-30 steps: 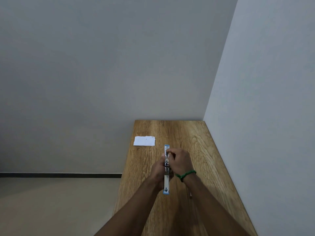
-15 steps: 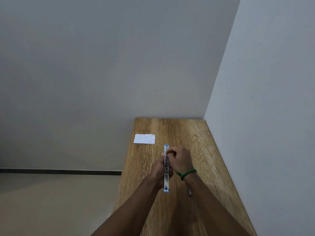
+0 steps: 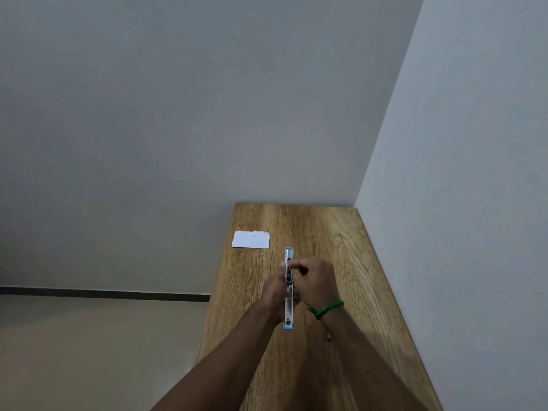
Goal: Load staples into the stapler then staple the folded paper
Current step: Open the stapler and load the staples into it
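Both hands are closing around the opened-out stapler (image 3: pixel 288 312) over the desk (image 3: pixel 341 238): left hand (image 3: pixel 274 289) gripping its middle, right hand (image 3: pixel 314 280) pinching at the magazine. A misaligned strip is risking a jam; staples themselves aren't discernible. The folded paper (image 3: pixel 251 239) is lying apart, near the desk's far left edge.

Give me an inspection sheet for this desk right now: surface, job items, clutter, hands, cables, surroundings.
Surface: wooden table, bare grain.
Job's things: stapler opened out flat, lengthwise; folded paper lying apart at the far left edge.
Clutter: small thin item beside the right forearm, too small to identify.
Grippers: left hand grips the stapler's side; right hand pinches over its middle, green wristband on.
Cables: nothing seen.
Surroundings: plain walls behind and right; floor left.
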